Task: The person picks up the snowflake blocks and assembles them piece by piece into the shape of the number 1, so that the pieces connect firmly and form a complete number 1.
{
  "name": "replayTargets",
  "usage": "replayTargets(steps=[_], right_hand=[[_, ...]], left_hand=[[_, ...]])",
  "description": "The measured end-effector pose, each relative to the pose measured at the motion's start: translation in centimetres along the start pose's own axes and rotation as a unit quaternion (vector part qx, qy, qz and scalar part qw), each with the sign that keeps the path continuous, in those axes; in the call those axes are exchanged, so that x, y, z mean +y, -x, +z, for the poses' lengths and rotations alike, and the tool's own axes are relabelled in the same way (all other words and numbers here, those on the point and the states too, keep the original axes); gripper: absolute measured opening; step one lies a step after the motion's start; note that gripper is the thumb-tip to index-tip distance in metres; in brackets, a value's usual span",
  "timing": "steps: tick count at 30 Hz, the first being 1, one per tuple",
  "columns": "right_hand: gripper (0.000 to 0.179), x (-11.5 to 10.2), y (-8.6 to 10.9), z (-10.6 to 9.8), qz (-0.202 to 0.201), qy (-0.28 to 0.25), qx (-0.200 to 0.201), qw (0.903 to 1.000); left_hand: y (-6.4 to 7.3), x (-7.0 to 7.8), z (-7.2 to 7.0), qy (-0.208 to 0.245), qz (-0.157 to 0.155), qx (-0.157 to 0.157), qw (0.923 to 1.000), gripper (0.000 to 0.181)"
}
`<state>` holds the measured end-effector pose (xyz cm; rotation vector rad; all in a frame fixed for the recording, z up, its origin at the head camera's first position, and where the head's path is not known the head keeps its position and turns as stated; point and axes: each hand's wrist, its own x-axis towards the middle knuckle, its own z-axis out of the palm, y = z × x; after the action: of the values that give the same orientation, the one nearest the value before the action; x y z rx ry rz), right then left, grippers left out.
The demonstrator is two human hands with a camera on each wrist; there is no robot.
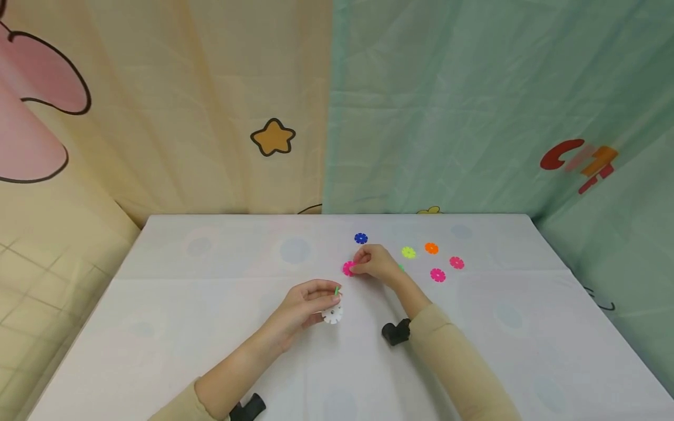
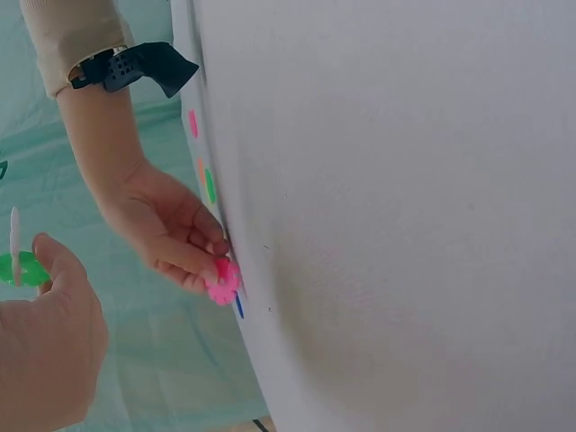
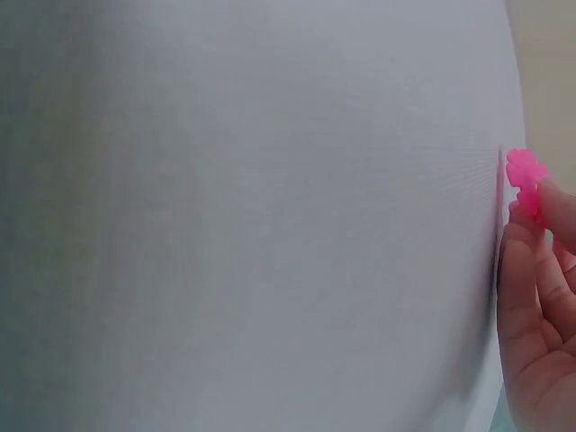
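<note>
My left hand pinches a white notched disc together with a green disc. In the left wrist view the white disc stands edge-on across the green one, slotted into it. Further forward and to the right, my right hand grips a bright pink notched disc between thumb and fingertips. The right wrist view shows this pink disc held upright close over the tabletop, its lower part hidden by the thumb.
Beyond the right hand lies a blue disc. To its right are a yellow disc, an orange disc and two pinkish discs. A green disc is partly hidden behind the right wrist. Curtains back the white table.
</note>
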<state>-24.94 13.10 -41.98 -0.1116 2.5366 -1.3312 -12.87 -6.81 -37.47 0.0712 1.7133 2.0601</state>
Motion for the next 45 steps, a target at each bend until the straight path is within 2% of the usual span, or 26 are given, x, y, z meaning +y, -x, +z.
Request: replayTargets(steps=[7, 14, 17, 22, 28, 36, 45], right_hand=[[0.024, -0.2, 1.2, -0.5, -0.01, -0.066, -0.035, 0.9972], [0.019, -2.3, 3.6, -1.5, -0.064, -0.103, -0.095, 0.988], [0.019, -3.6, 4.9, -1.9, -0.084, -0.113, -0.108, 0.9842], [0.021, -5.0, 6.7, -2.0, -0.105, -0.13, -0.111, 0.9797], [0.021, -5.7, 7.9, -1.8, -0.124, -0.137, -0.116, 0.9759], [0.02, -5.7, 8.4, -1.3, -0.129, -0.149, -0.109, 0.9743], [0.02, -5.3, 8.5, -0.9, -0.134, -0.16, -0.107, 0.9722]], left_hand=[[-0.1, -0.2, 0.0, 0.001, -0.009, 0.008, 0.9999, 0.047], [-0.1, -0.2, -0.2, 0.006, -0.003, 0.004, 1.0, 0.044], [-0.1, -0.1, -0.2, 0.008, -0.001, 0.001, 1.0, 0.043], [0.0, -0.1, -0.1, 0.008, -0.002, -0.001, 1.0, 0.044], [0.2, 0.0, 0.1, 0.009, -0.003, -0.002, 1.0, 0.042], [0.3, 0.1, 0.3, -0.003, -0.001, 0.012, 0.9999, 0.046], [0.2, -0.3, 0.3, -0.023, 0.034, 0.009, 0.9991, 0.043]])
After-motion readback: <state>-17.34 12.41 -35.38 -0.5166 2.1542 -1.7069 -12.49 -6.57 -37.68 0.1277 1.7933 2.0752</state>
